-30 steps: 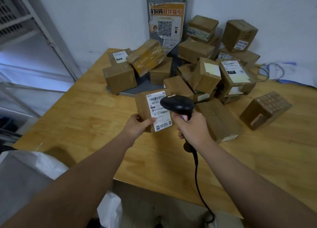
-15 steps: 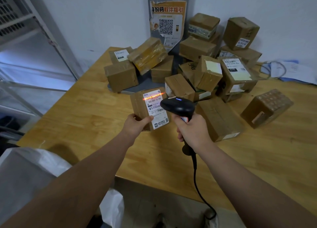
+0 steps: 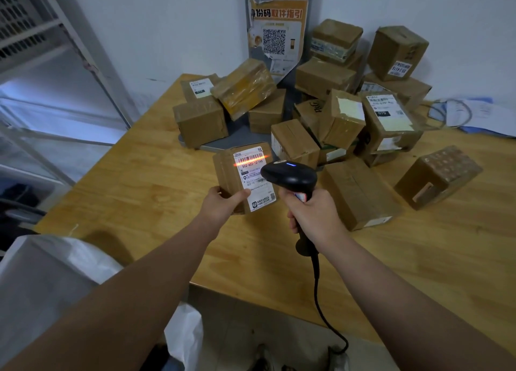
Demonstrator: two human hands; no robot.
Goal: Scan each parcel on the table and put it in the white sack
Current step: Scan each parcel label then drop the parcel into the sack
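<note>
Left hand (image 3: 220,206) clasped on parcel (image 3: 226,172) — right hand (image 3: 315,217) clenched round scanner (image 3: 290,174), handle mostly hidden.

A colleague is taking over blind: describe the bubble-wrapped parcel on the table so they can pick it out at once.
Start at the wooden table and find the heap of brown boxes by the back wall. On the heap's right-hand fringe sits the bubble-wrapped parcel. Its dimpled wrap sets it apart from the smooth taped cardboard around it.
</note>
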